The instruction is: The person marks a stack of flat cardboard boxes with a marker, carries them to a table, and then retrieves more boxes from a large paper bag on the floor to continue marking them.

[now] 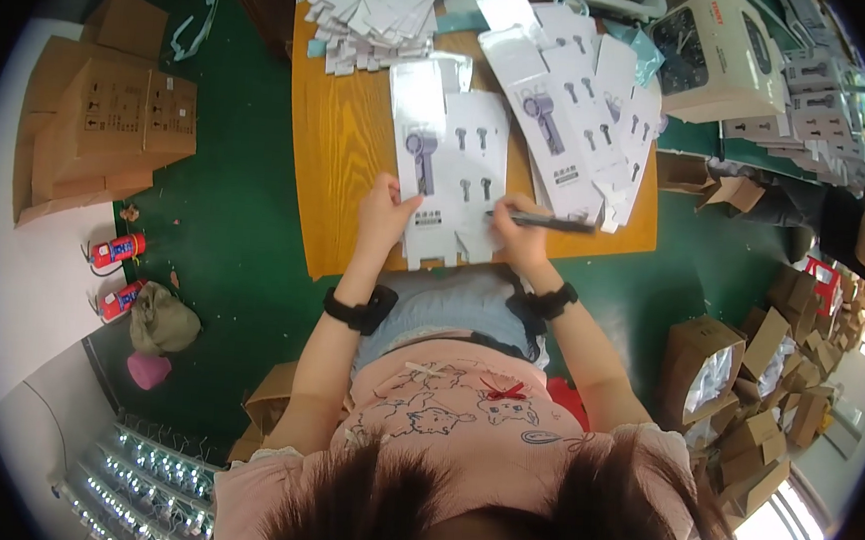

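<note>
A flattened white box (450,156) with purple and grey pictures of a handheld device lies on the wooden table in front of me. My left hand (388,212) pinches the lower left edge of it between thumb and fingers. In my right hand (520,234) is a dark pen (556,221), held in a writing grip at the right edge of the same box. The pen's rear end points right. Whether its tip touches the cardboard I cannot tell. More flattened boxes (563,129) overlap to the right, beyond the pen.
A heap of flat boxes (375,15) lies at the table's far left. At the far right stands a cream machine (718,54) with a dark window. Brown cartons (111,127) are stacked left on the green floor, near two red fire extinguishers (118,250). Opened cartons (706,369) crowd the right.
</note>
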